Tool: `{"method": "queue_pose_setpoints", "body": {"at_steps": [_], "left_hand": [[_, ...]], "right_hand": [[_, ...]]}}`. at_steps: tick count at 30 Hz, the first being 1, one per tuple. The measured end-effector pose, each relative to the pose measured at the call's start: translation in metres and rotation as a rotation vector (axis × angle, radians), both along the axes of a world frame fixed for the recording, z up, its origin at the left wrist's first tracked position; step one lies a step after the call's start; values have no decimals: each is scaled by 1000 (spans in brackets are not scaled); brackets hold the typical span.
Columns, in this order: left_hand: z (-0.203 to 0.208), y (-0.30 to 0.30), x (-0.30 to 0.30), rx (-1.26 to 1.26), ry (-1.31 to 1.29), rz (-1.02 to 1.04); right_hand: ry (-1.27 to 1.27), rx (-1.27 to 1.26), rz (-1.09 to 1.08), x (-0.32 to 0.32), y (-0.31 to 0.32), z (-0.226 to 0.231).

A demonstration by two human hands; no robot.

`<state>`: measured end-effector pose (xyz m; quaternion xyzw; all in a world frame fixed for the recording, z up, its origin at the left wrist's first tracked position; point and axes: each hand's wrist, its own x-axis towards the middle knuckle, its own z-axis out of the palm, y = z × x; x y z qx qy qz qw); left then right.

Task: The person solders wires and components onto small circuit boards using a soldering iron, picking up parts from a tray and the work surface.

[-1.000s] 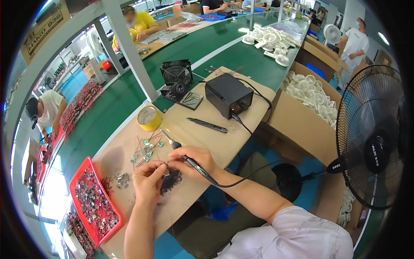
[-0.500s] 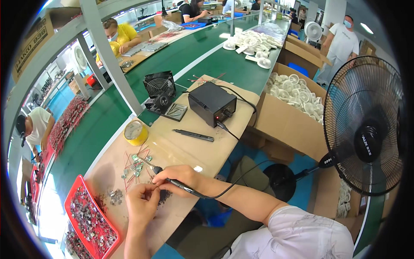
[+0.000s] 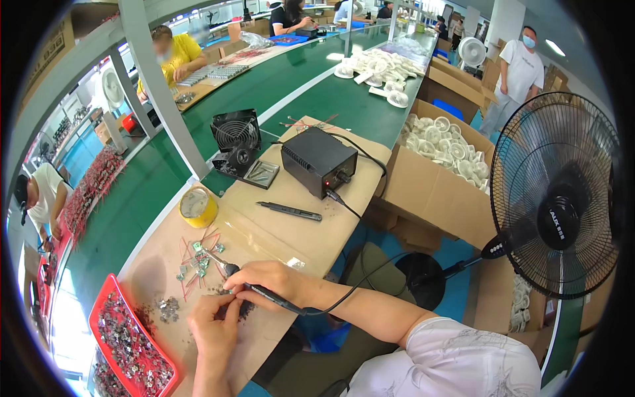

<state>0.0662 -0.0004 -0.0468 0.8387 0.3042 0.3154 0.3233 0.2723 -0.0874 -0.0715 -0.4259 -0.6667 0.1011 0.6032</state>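
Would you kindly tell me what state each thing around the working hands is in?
Left hand: fingertips drawn together; anything between them hidden.
Right hand: closed around the soldering iron.
Soldering iron: held, tip toward the green boards.
Black control box: red light on.
Red tray: full of small parts.
Tape roll: lying flat.
Slim black tool: lying flat.
Cardboard box: open, holding white pieces.
Black fan: upright; spinning unclear.

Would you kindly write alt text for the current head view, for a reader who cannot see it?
A person's right hand, close to the left hand, holds a soldering iron over a tan board. A red tray of small parts lies to the left; farther back sits a black box with a cable.
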Motion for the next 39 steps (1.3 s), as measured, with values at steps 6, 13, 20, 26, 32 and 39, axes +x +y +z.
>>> {"method": "queue_pose_setpoints", "body": {"at_steps": [6,13,20,26,32,39], "left_hand": [[7,-4,4,17,-60,13],[6,-3,4,64,-61,30],[9,-3,6,138,-63,-1],[10,-4,4,52,-89,-25],[4,-4,-2,15,-39,16],[1,-6,2,28,-39,69]], "right_hand": [[12,21,-35,2,0,1],[11,18,-18,3,2,-3],[12,34,-33,4,2,3],[0,74,-61,2,5,2],[-42,40,-77,2,3,2],[-110,96,-116,0,6,3]]}}
